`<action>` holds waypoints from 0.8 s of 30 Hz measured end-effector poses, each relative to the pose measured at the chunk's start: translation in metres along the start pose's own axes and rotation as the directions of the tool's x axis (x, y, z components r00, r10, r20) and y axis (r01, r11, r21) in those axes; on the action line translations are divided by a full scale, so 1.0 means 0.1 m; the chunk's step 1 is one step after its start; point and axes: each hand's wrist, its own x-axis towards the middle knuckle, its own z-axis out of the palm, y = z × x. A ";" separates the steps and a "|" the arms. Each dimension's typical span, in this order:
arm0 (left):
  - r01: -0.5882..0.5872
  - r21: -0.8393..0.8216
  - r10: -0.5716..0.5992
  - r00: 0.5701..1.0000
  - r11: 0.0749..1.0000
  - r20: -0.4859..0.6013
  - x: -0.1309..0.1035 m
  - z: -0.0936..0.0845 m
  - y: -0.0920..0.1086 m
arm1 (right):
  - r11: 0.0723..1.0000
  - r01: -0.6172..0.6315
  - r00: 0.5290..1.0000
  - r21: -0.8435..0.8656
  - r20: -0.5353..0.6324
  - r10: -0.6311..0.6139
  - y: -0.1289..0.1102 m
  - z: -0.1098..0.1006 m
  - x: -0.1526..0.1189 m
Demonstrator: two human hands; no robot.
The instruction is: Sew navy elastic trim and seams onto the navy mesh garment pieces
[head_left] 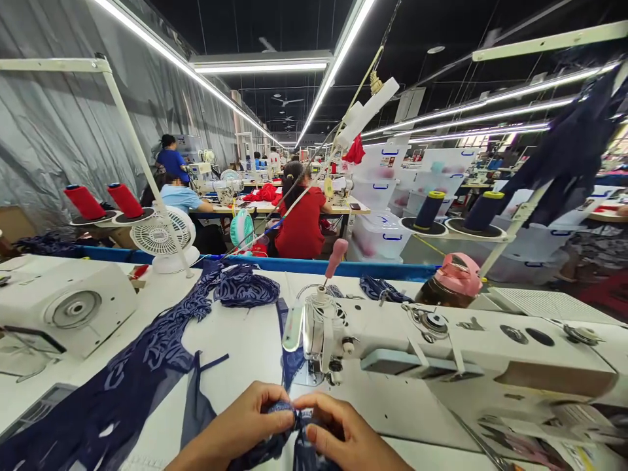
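Bright light is cast by tube lamps [260, 67] high beyond the left hand [243, 422] and right hand [348, 428]; farthest from both hands, the view's edges are stretched.

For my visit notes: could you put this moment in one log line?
left hand: holding navy cloth | right hand: holding navy cloth | beside: sewing machine

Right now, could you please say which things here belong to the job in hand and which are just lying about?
Likely for the job: held navy fabric; sewing machine at right; navy patterned cloth.

Likely lying about: white fan; pink-topped container; red thread cones.
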 end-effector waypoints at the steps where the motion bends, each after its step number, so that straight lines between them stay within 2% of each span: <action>1: 0.007 -0.005 -0.008 1.000 1.000 -0.011 0.02 0.00 0.00 | 1.000 0.020 1.000 -0.010 -0.009 -0.021 0.00 0.00 0.00; 4: 0.046 -0.064 -0.045 0.999 0.997 0.013 0.04 -0.01 0.03 | 0.998 0.056 0.998 0.015 -0.034 -0.056 0.02 -0.01 0.04; 8: 0.060 -0.187 -0.043 0.995 0.981 0.090 0.04 -0.03 0.07 | 0.984 0.013 0.999 0.178 0.030 -0.018 0.05 -0.04 0.09; 11: 0.077 -0.191 -0.068 0.996 0.979 0.056 0.03 -0.01 0.07 | 0.979 -0.003 0.998 0.203 0.058 -0.009 0.07 -0.04 0.12; 14: 0.102 -0.194 -0.094 0.994 0.976 0.049 0.03 0.00 0.04 | 0.962 -0.097 0.994 0.255 0.063 0.084 0.11 -0.03 0.13; 18: 0.074 -0.232 -0.058 0.995 0.970 0.076 0.06 -0.02 -0.03 | 0.913 -0.133 0.989 0.385 0.106 0.099 0.24 -0.03 0.16; 22: 0.008 -0.176 0.014 0.992 0.984 0.122 0.12 -0.06 -0.08 | 0.929 -0.138 0.984 0.342 0.156 0.089 0.39 -0.09 0.18; 24: -0.009 -0.094 0.019 0.994 0.996 0.111 0.16 -0.06 -0.10 | 0.957 -0.137 0.986 0.255 0.126 0.108 0.47 -0.11 0.19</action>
